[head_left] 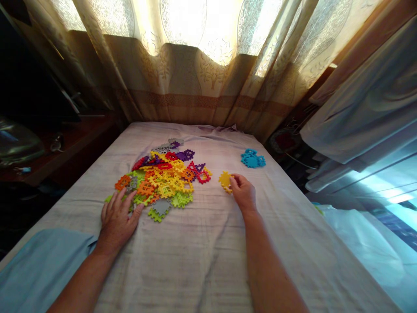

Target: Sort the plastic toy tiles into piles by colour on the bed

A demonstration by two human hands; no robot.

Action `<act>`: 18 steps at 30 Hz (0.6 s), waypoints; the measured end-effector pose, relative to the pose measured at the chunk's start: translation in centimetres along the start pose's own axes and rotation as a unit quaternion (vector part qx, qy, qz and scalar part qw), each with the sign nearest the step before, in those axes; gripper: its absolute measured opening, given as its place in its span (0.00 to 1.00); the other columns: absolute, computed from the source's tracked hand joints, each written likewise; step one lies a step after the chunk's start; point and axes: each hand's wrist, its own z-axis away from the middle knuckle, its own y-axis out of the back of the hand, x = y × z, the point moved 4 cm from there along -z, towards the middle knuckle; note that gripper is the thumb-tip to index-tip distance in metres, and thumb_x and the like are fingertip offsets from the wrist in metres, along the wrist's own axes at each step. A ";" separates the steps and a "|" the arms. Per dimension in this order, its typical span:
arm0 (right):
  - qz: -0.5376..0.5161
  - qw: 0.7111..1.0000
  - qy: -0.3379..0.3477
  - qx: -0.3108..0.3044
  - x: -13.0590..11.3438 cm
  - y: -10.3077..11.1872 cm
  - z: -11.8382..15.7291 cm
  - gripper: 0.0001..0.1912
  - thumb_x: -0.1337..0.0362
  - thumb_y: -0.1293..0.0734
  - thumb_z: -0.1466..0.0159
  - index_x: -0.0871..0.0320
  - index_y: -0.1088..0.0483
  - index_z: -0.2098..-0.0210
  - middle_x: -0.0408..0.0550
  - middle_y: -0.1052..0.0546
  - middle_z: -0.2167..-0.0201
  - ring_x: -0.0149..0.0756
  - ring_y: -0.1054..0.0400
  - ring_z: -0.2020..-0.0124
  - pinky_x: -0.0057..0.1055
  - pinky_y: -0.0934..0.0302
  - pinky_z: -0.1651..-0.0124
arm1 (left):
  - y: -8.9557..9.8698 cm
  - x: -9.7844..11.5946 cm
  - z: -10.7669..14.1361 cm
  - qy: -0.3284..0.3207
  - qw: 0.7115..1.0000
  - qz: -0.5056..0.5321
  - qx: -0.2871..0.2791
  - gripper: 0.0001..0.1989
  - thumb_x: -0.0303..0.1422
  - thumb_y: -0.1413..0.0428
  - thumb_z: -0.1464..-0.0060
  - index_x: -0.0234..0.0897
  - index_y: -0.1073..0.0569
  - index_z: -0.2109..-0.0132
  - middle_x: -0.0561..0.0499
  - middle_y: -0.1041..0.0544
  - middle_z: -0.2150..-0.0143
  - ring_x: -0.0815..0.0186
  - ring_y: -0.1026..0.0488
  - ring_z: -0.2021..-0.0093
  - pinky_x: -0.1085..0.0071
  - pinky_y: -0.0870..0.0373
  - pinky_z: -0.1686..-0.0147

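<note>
My right hand pinches a yellow notched building tile by its right edge, at or just above the cloth right of the pile. My left hand lies with fingers spread at the near left edge of a mixed pile of interlocking plastic tiles. Under and beside its fingertips are green and orange tiles; some are hidden by the hand. The pile holds yellow, orange, red, green, purple and grey pieces, some with window-like openings. Apart from it, a small group of blue tiles sits at the far right.
A pale, wrinkled cloth covers the table. Patterned curtains hang behind it. A dark shelf with a glass vessel stands at left. Light blue fabric lies at the lower left, and cloths hang at right.
</note>
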 end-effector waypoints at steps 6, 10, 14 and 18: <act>-0.011 0.994 -0.103 0.039 3.1 0.5 -0.6 0.19 0.58 0.40 0.38 0.60 0.25 0.54 0.51 0.20 0.62 0.37 0.25 0.67 0.31 0.34 0.62 | 0.0 -0.1 0.0 -0.006 1.000 -0.001 -0.001 0.31 0.49 0.61 0.38 0.32 0.31 0.41 0.33 0.37 0.35 0.45 0.43 0.34 0.47 0.47 0.36; 0.070 0.993 -0.081 0.058 3.1 1.1 -0.5 0.19 0.59 0.39 0.38 0.60 0.24 0.54 0.54 0.21 0.58 0.40 0.27 0.61 0.34 0.35 0.55 | 0.0 0.0 0.0 -0.002 1.000 0.000 0.003 0.29 0.48 0.60 0.38 0.35 0.31 0.41 0.35 0.36 0.35 0.46 0.42 0.34 0.47 0.47 0.36; 0.137 0.986 -0.029 0.095 2.4 1.5 -0.4 0.19 0.59 0.40 0.36 0.62 0.24 0.55 0.58 0.23 0.56 0.40 0.29 0.61 0.35 0.37 0.54 | -0.1 -0.2 0.0 0.003 1.000 0.003 0.002 0.27 0.46 0.58 0.38 0.38 0.31 0.41 0.38 0.36 0.35 0.48 0.43 0.33 0.48 0.48 0.35; 0.129 0.986 0.075 0.069 -0.9 -0.5 0.7 0.17 0.60 0.40 0.35 0.59 0.24 0.55 0.55 0.25 0.56 0.36 0.30 0.64 0.33 0.36 0.56 | -0.1 -0.2 0.0 0.003 1.000 -0.005 -0.007 0.27 0.46 0.57 0.39 0.37 0.31 0.40 0.37 0.36 0.35 0.48 0.43 0.33 0.49 0.49 0.35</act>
